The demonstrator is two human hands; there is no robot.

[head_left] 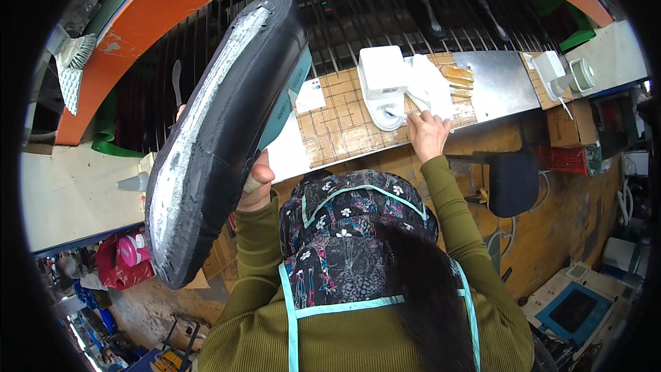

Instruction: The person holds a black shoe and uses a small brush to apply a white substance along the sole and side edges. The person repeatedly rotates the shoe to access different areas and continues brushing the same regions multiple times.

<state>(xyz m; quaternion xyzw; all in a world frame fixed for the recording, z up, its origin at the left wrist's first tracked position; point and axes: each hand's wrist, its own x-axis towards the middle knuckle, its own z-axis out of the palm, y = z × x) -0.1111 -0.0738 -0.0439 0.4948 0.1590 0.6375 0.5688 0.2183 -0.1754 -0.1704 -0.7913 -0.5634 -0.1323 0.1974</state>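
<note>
My left hand holds up a large black shoe upper, tilted and close to the camera. A teal shoe last shows in its opening. A whitish coat streaks the black underside along its left edge. The thumb shows by the shoe's lower right side; most other fingers are hidden behind it. Farther right, my right hand is at the front edge of the bench, fingers curled at the end of a slim white handle. This handle lies beside a white pot with a round dish at its foot. Crumpled white material lies next to it.
Brown grid-marked board covers part of the bench, with amber-coloured strips and a metal plate farther right. Behind run dark rods under an orange frame. A second white pot stands at the right end.
</note>
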